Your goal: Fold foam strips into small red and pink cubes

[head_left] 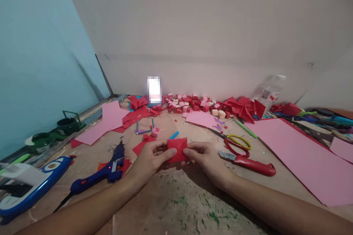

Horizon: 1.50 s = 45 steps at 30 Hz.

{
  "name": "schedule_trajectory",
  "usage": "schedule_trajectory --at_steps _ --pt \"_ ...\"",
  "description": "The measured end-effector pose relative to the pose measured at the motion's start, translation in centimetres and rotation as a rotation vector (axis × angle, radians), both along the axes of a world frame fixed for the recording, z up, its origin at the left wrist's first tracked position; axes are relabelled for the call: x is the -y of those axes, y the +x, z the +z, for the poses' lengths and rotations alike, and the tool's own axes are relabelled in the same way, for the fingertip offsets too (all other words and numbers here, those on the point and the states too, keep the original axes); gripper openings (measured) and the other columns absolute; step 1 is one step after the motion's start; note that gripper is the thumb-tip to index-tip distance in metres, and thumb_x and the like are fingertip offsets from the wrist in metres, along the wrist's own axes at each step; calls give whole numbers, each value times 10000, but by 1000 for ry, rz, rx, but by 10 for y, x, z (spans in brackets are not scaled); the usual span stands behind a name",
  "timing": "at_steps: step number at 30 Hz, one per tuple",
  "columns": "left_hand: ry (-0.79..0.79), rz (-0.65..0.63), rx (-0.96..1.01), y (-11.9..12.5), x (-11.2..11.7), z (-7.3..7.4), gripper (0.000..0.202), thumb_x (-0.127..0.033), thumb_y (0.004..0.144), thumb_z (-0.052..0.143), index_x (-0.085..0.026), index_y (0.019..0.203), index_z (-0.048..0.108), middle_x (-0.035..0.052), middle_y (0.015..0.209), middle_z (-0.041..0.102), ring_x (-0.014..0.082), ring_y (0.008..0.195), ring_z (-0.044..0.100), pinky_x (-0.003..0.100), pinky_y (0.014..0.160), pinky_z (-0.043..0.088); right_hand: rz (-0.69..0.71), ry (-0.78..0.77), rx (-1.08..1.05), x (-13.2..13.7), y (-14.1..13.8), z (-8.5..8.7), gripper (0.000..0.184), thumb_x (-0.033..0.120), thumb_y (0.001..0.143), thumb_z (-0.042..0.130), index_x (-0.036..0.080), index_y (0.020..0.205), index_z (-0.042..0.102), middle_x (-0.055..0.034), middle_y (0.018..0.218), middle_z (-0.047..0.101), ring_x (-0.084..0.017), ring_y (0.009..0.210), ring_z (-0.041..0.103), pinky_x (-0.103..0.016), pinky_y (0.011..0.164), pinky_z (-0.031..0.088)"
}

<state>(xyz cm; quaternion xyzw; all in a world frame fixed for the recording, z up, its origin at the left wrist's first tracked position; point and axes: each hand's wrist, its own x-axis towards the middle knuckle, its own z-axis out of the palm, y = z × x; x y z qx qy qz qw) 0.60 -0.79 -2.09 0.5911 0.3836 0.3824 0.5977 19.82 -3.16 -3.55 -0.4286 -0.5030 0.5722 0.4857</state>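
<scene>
A small folded square of red paper (177,147) is held up over the table's middle, crease lines showing on its face. My left hand (156,156) pinches its left edge, thumb on the front. On the opposite edge, my right hand (201,154) grips it the same way. The fingers behind the paper are partly hidden. Just beyond it lies a blue stick (174,135). A pink paper box (155,132) and a small red one (145,137) stand to the left of the paper. Right of my right hand are scissors (237,144) and a red-handled knife (255,164).
A blue glue gun (113,165) lies at left, near a blue-and-white power strip (35,187). Several small paper cubes (193,103) are heaped at the back beside a propped phone (154,90). Pink sheets (309,161) and a plastic bottle (273,91) occupy the right.
</scene>
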Motion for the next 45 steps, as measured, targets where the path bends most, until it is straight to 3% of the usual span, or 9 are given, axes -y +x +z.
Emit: schedule_trajectory --at_steps 3,7,12,20,24,31,36,40,45 --pt "-33 -34 25 1 1 0 418 -371 716 869 -154 1057 761 70 956 786 223 843 720 290 742 548 31 -6 -7 1 -1 2 393 521 750 823 135 823 817 -72 653 763 -200 614 711 -300 648 534" --pt "-39 -17 -61 1 -2 -6 354 -372 740 817 -130 991 753 45 798 748 157 623 634 253 583 472 30 7 45 2 -1 4 349 493 757 814 149 818 815 -60 689 768 -197 650 705 -296 659 532" --pt "-52 -35 -94 0 -4 -8 371 -385 727 808 -122 983 755 40 754 729 134 579 581 247 566 447 36 41 97 1 -2 0 310 467 786 781 162 837 813 -47 731 770 -171 628 662 -274 614 515" --pt "-44 28 -76 2 0 -4 349 -459 731 807 -143 857 728 49 811 739 206 708 680 282 618 527 53 -18 14 2 -3 0 351 494 759 816 157 847 771 -9 596 697 -172 549 668 -304 620 565" --pt "-53 -23 -54 1 0 -5 344 -444 751 800 -150 912 726 66 868 765 245 775 724 328 702 571 62 -17 28 3 -2 1 322 450 783 796 157 897 730 4 582 688 -178 523 688 -276 552 537" --pt "39 -75 -13 -2 2 -3 340 -414 824 759 -148 1035 739 73 952 765 236 847 716 304 737 542 103 4 98 5 0 2 227 387 839 737 174 870 664 1 613 711 -169 535 689 -251 547 487" --pt "22 -46 -34 3 6 -2 296 -350 754 812 -167 960 705 43 917 769 236 840 728 295 735 549 119 29 161 6 1 3 194 368 850 733 191 833 658 5 662 702 -160 585 654 -264 583 476" --pt "96 -28 -97 4 10 3 181 -291 764 757 -176 899 721 26 897 760 220 806 720 286 720 545 100 48 207 6 1 3 183 341 831 764 194 791 662 12 687 688 -144 614 610 -247 584 443" --pt "112 -25 -75 4 11 7 177 -302 783 749 -176 905 728 37 916 753 219 808 716 282 712 545 138 15 119 5 0 -2 213 382 852 757 199 856 647 21 631 685 -162 577 662 -265 584 487"
